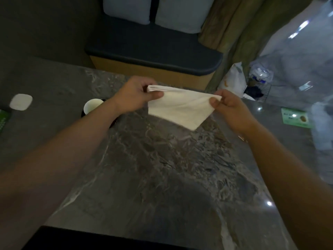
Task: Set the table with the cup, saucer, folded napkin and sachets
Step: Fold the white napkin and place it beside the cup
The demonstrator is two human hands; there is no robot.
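Observation:
A white napkin (182, 107) hangs in the air above the dark marble table (162, 168), folded into a rough triangle with its point down. My left hand (137, 94) pinches its upper left corner, where several layers show. My right hand (228, 105) pinches the upper right corner. A white cup (92, 105) stands on a dark saucer (113, 121) at the left of the table, partly hidden behind my left forearm. No sachets can be made out.
A small white rounded object (21, 101) lies on the floor at far left. A green card (295, 118) lies at the table's right side. Beyond the table are a cushioned bench (153, 51) with pale pillows, and bags (234, 80) by a curtain.

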